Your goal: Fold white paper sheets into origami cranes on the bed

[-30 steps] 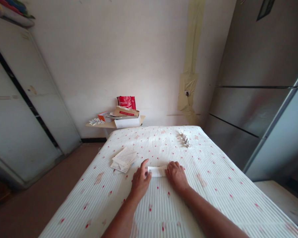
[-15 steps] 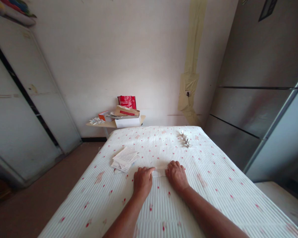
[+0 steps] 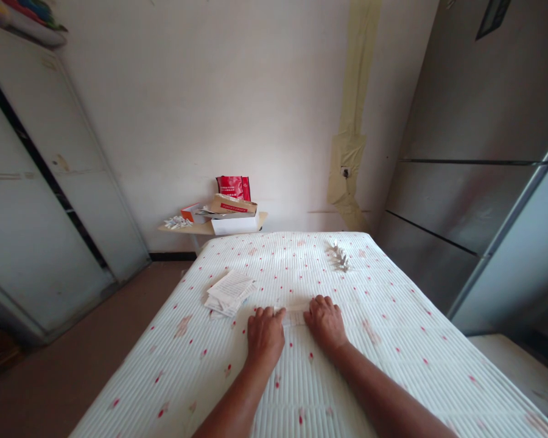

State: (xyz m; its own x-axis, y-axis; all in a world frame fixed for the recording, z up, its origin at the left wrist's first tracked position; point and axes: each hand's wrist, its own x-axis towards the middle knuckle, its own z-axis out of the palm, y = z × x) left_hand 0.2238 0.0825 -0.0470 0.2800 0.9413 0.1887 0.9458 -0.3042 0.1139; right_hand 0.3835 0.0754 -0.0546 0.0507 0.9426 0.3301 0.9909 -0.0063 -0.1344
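A small white strip of paper (image 3: 295,315) lies on the white bed sheet with red specks (image 3: 393,340). My left hand (image 3: 265,334) presses down on the strip's left end with its fingers curled together. At the strip's right end my right hand (image 3: 325,322) pins the paper with bent fingers. Only a short piece of the strip shows between the two hands. A stack of printed paper sheets (image 3: 229,292) rests just to the left of my left hand.
A small pile of folded paper pieces (image 3: 338,255) sits near the bed's far edge. A low wooden table (image 3: 201,229) with boxes, a red bag (image 3: 232,187) and more paper pieces stands against the wall. Cabinets flank the bed left and right.
My left hand has slid right over the strip and closed down on it, covering most of the paper. The right hand has hardly moved.
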